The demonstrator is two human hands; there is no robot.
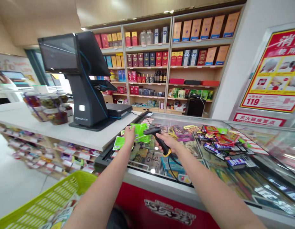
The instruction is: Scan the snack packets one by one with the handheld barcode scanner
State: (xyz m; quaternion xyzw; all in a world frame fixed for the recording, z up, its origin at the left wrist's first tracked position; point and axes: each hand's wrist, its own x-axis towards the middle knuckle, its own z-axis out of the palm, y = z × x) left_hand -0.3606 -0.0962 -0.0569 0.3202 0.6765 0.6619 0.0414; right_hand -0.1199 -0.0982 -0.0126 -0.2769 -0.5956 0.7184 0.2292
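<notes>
My left hand [129, 136] is closed on a bright green snack packet [140, 129] above the glass top of a chest freezer [142, 171]. My right hand [166, 143] grips a black and yellow barcode scanner [163, 144] by its handle. The scanner's head points left, at the packet, and its cable hangs down over the glass. Another green packet [118, 143] lies on the freezer just left of my left hand. A pile of dark and red snack packets [227, 141] rests on the glass farther right.
A yellow-green basket [83, 179] holding packets stands at lower left. On the white counter [95, 138] are a till with a screen [59, 54] and stacked jars [50, 103]. Shelves of boxes [147, 60] line the back; a red-yellow poster [276, 70] hangs right.
</notes>
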